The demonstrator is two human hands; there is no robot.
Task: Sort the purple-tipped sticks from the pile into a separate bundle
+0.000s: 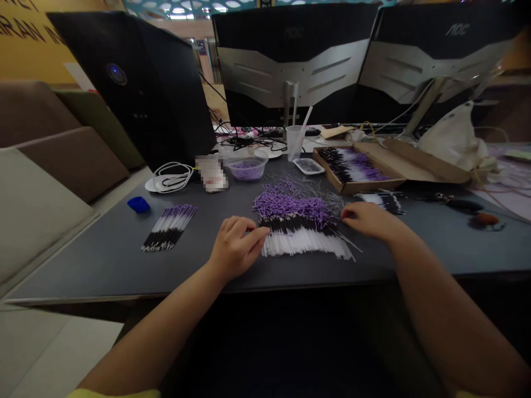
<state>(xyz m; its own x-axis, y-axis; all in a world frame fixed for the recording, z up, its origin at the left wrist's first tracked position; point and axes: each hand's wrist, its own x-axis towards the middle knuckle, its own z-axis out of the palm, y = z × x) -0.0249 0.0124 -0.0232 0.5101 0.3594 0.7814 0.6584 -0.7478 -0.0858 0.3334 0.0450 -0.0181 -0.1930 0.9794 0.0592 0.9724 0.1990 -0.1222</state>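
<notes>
My left hand (237, 246) is at the left edge of a row of black-and-white sticks (302, 240), thumb and fingers pinched; anything between them is too small to name. My right hand (365, 218) has its fingers pressed together beside some thin clear pieces (332, 203), and what it grips, if anything, is hidden. A heap of small purple pieces (286, 202) lies just behind the row. Off to the left is a bundle of purple, white and black sticks (169, 228). More white-and-black sticks (384, 201) lie beyond my right hand.
An open cardboard box (342, 185) of similar sticks stands at the back right. Behind the heap are a clear bowl (248, 170), a small white tray (309, 166) and a plastic cup (294, 142). A blue cap (138, 204) and coiled white cable (171, 178) sit left. Monitors (294, 61) stand behind.
</notes>
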